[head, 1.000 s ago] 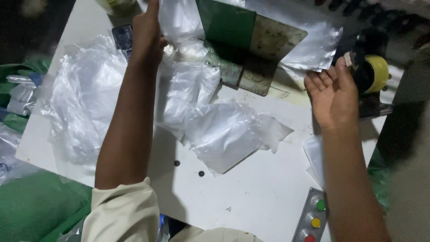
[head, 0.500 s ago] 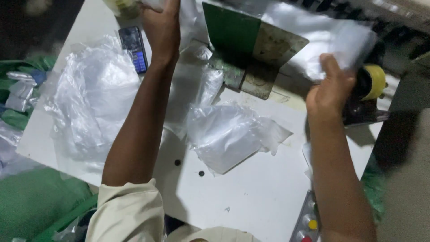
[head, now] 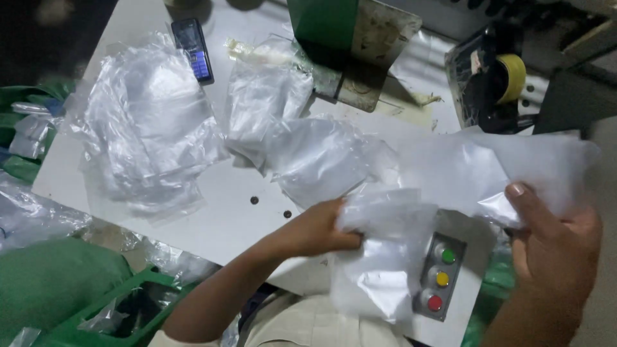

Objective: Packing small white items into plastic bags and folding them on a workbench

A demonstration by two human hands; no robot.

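Both your hands pinch one clear plastic bag [head: 450, 193] above the button panel [head: 439, 277]: left hand [head: 321, 231] bunching its near end, right hand [head: 553, 247] thumb-clamping the far edge, likely to stretch it flat. Other loose bags [head: 148, 128] lie on the desk [head: 218, 218] left of that panel.

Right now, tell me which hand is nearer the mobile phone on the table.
Left. The left hand grips the clear plastic bag at mid-table, well below the mobile phone. The right hand holds the bag's other end, farther away.
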